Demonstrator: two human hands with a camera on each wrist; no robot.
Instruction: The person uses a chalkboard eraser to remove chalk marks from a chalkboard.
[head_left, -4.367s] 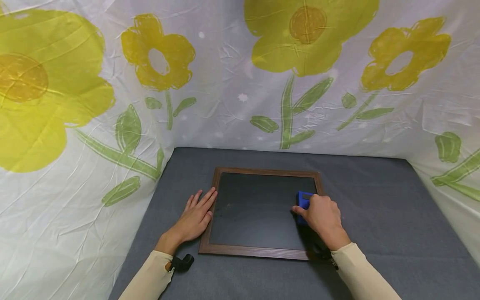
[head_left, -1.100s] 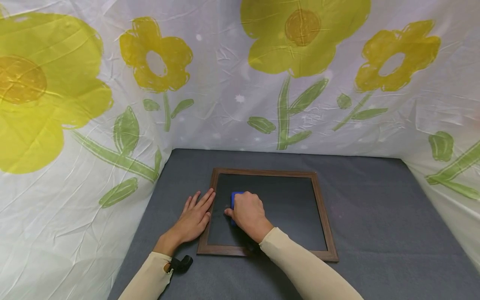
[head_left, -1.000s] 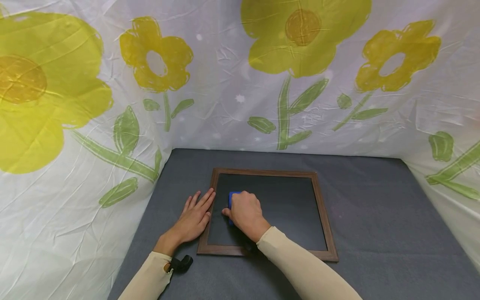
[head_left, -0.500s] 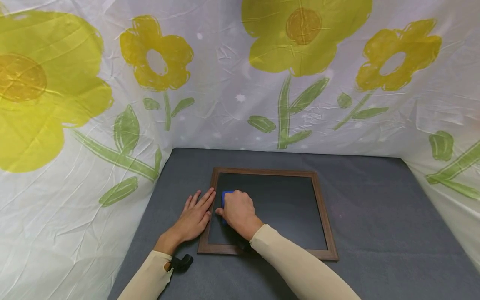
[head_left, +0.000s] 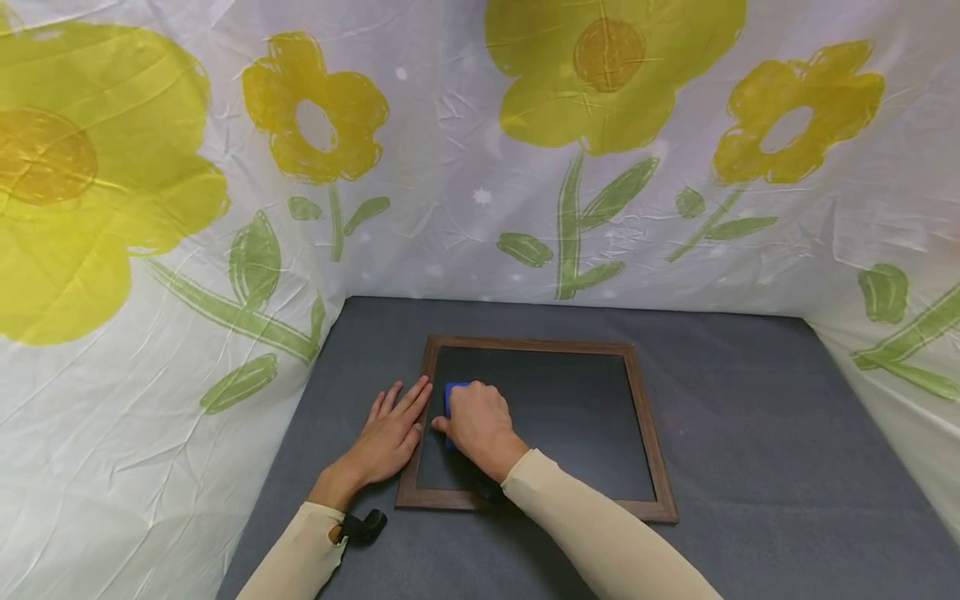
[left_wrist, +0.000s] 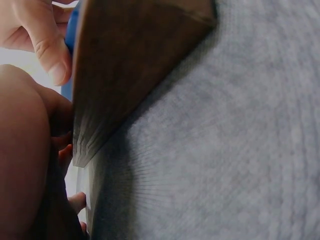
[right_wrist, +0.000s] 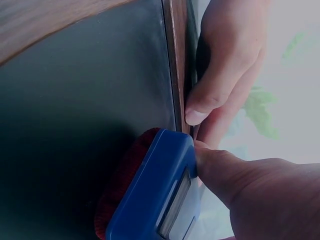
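A dark chalkboard (head_left: 555, 417) in a brown wooden frame (head_left: 651, 433) lies flat on the grey table. My right hand (head_left: 476, 425) grips a blue eraser (head_left: 452, 392) with a red felt underside (right_wrist: 117, 180) against the board's left side, close to the frame. The eraser's blue body (right_wrist: 150, 195) shows large in the right wrist view. My left hand (head_left: 390, 433) lies flat with straight fingers on the table, its fingertips touching the frame's left edge (right_wrist: 177, 65). In the left wrist view the frame (left_wrist: 125, 65) fills the top.
The grey felt tabletop (head_left: 750, 433) spreads to the right and behind the board. White cloth with yellow flowers (head_left: 600, 125) walls in the back and both sides. A small black clip (head_left: 365, 525) sits at my left wrist.
Over the frames, my right hand has slid the eraser across the board from its right side to its left edge. The left hand has stayed in place.
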